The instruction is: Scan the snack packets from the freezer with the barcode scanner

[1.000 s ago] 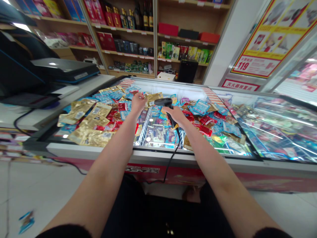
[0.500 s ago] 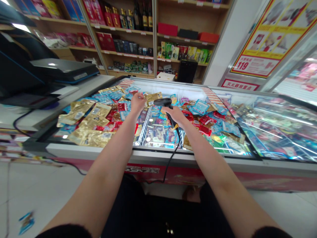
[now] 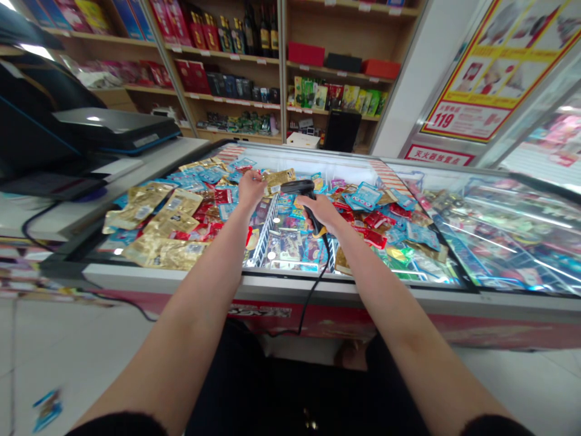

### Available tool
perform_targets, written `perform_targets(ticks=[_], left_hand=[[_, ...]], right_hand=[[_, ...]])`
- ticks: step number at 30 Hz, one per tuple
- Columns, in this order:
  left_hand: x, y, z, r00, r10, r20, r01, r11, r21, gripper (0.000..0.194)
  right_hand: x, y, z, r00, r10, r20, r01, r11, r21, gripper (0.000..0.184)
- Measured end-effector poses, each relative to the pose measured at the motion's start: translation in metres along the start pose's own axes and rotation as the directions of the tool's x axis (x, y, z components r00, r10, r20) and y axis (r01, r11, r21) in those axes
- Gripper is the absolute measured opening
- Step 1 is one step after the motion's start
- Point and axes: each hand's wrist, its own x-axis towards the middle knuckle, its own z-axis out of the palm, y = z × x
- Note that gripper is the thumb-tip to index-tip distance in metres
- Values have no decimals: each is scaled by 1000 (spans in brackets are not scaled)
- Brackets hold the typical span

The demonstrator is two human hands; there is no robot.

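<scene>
"Gold foil is shown in the head view. Where is it held?"

"A gold packet (image 3: 280, 178) is held just right of the left hand (image 3: 252, 188), over the glass-topped case (image 3: 272, 280). Its long axis is laid roughly sideways, with the right end tilted slightly up."

"By what is it faced?"

"By a black scanner (image 3: 298, 187), whose head is pointed leftward at the packet's right end. Little space is left between them; whether they are touching cannot be told."

"And the hands?"

"The left is closed in a pinch on the packet's near end, its fingertips partly hidden. The right hand (image 3: 323, 211) is wrapped around the scanner's grip, from which a cable (image 3: 313, 300) is hung. Loose packets (image 3: 367, 195) are heaped on both sides."
</scene>
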Motion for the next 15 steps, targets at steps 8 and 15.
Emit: perform_targets(ticks=[8, 15], left_hand=[[-23, 23, 3, 990, -122, 78, 134, 977, -168, 34], [-56, 42, 26, 912, -176, 370, 301, 902, -311, 48]], right_hand=[[-1, -1, -10, 999, 37, -27, -35, 998, 47, 41], [-13, 2, -39, 991, -22, -130, 33, 996, 80, 31]])
